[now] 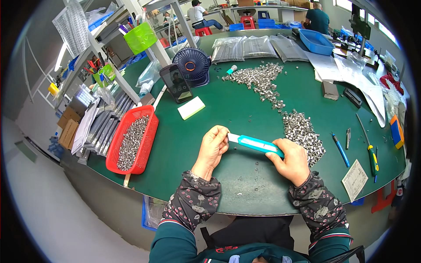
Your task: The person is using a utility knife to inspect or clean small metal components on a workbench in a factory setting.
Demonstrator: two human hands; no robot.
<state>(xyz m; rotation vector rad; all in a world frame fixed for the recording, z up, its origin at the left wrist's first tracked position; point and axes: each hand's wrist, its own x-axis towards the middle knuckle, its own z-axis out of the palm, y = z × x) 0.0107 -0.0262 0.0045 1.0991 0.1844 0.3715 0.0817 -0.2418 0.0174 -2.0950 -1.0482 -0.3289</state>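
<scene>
A person is sitting at a green surface (228, 118), seen from above, w/ both forearms in dark floral sleeves coming up from the lower edge. The left hand (212, 148) is pinching the white end of a long teal-and-white plastic strip (255, 143), fingers closed on it. The right hand (290, 161) is gripping the teal end, fingers wrapped tight round it. The strip is being held level just above the surface, between the two hands, right in front of the person.

A loose pile of small metal rings (302, 131) is lying just beside the right hand, trailing away towards the far side. A red plastic basket (151, 140) w/ slotted walls is sitting at the left, part-filled w/ the same shiny bits. A few stray pieces are scattered on the surface below the strip.

Risk, as a judgement: the strip looks smooth, stiff and slim, so a loose pinch at the white end could let it tip or drop. The right wrist is close to the pile; a nudge could send round, hard pieces rolling off the edge.

Further off: a dark round desk fan (191, 65), a phone (175, 83) propped upright, a white pad w/ a yellow-green edge (191, 108), a blue pen (340, 150), a green-handled screwdriver (372, 160).
</scene>
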